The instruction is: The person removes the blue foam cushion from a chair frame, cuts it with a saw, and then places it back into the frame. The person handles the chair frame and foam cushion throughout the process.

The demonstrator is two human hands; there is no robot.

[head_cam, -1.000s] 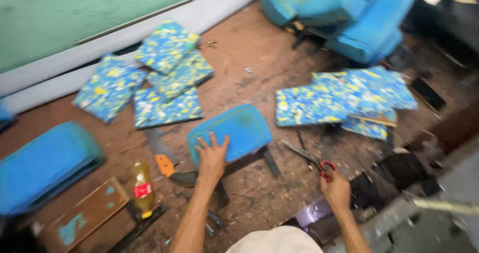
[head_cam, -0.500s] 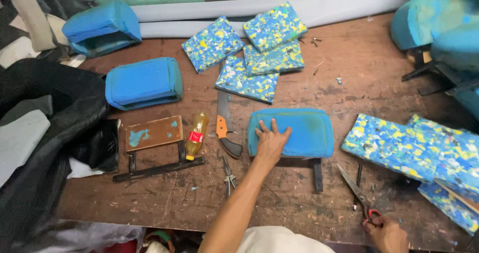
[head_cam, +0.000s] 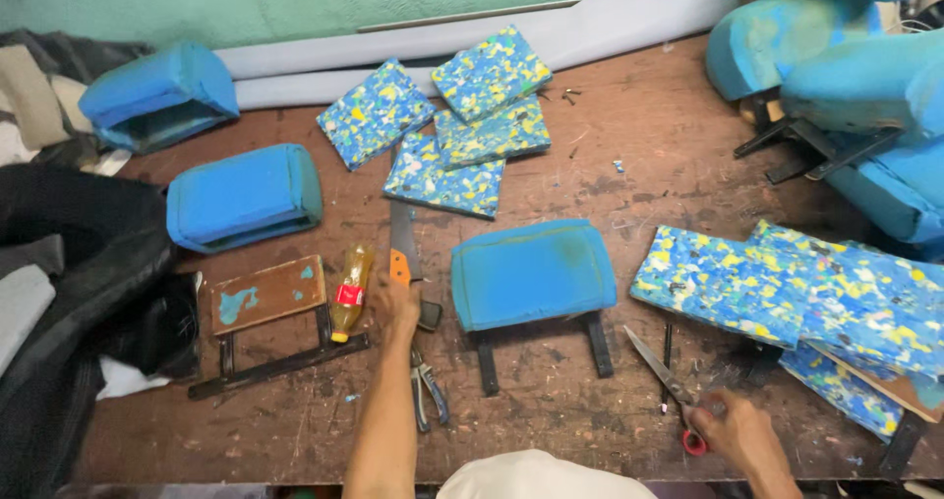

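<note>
Your left hand (head_cam: 395, 307) closed on the orange-handled knife (head_cam: 402, 248) — beside the bottle (head_cam: 349, 293), left of the blue headrest (head_cam: 532, 273). Your right hand (head_cam: 739, 432) gripping red-handled scissors (head_cam: 665, 386) — near the table (head_cam: 629, 155) front edge.

A worn brown wooden worktop (head_cam: 610, 401) carries everything. Toward the back lie four speckled foam squares (head_cam: 442, 125), overlapping one another, with a long grey roll (head_cam: 610, 27) behind them along the wall. At the left sit two blue cushions (head_cam: 244, 196). Near the front edge are a wooden board on a black metal frame (head_cam: 267, 294), a small bottle (head_cam: 350, 291) lying flat, a knife with an orange handle (head_cam: 401, 248), pliers (head_cam: 427, 389), a blue padded headrest (head_cam: 533, 273) and red-handled scissors (head_cam: 661, 381). More speckled foam slabs (head_cam: 787, 293) lie at the right
</note>
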